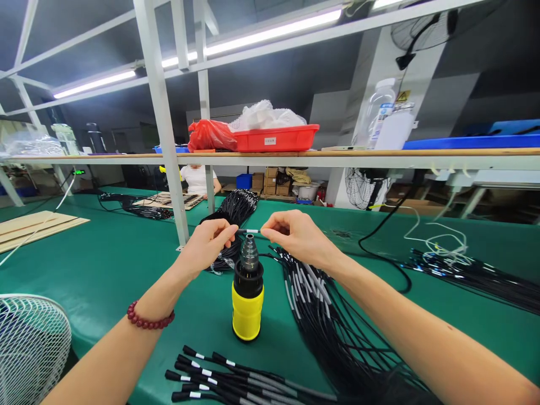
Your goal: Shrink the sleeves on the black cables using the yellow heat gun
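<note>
At the middle of the frame a thin black cable with a white sleeve (248, 231) is stretched level just above the metal nozzle of an upright yellow-and-black heat gun (247, 298). The left hand (210, 243) and right hand (295, 233) each pinch one end, forearms reaching up from the lower corners. On the shelf at upper centre, a red plastic tray (276, 138) holds crumpled clear plastic bags (265, 117).

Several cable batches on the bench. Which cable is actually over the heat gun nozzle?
The single black cable pinched between the left hand and right hand, right above the yellow heat gun. Every other bundle lies flat on the green table.
</note>
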### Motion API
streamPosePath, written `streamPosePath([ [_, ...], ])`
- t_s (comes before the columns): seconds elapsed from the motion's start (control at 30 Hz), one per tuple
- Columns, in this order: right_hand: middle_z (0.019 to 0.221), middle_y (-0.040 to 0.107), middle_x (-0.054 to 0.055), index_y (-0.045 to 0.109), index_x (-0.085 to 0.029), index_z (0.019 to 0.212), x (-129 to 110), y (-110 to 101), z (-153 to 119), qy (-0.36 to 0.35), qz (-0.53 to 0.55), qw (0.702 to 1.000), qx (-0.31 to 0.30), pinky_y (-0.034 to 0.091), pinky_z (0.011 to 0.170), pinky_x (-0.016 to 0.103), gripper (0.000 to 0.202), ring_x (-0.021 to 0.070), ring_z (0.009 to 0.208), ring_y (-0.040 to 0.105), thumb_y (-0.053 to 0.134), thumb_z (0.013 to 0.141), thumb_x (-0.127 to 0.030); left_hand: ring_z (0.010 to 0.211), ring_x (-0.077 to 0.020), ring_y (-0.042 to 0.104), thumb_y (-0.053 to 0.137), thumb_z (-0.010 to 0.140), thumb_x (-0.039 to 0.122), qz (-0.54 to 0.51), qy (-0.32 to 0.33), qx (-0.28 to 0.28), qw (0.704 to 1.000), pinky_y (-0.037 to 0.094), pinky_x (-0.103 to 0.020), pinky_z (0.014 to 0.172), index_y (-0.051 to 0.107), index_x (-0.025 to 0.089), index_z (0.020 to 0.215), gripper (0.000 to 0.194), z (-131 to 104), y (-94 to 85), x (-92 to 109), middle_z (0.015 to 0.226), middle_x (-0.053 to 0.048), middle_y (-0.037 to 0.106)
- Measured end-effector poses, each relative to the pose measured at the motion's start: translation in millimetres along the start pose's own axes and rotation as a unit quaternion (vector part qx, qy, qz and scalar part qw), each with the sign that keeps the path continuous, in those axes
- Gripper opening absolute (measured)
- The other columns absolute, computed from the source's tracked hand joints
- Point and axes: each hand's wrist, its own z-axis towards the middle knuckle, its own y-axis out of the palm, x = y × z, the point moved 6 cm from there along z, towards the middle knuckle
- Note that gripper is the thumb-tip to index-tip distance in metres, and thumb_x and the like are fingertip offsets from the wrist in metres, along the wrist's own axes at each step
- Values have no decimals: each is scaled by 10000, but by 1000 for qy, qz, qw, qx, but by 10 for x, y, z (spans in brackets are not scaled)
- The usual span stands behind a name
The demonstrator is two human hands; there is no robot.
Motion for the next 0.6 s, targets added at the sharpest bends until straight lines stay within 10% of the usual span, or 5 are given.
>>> streamPosePath([
  [0.6, 678, 670, 28, 721, -150, 729, 4, 17, -20, -8, -2, 1000, -19, 360, 548, 259, 215, 124, 587, 506, 601, 834, -295, 590, -141, 494, 467, 912, 534, 0, -1, -7, 1000, 366, -276, 585, 560, 193, 635, 449, 4, 9, -47, 602, -1, 563],
])
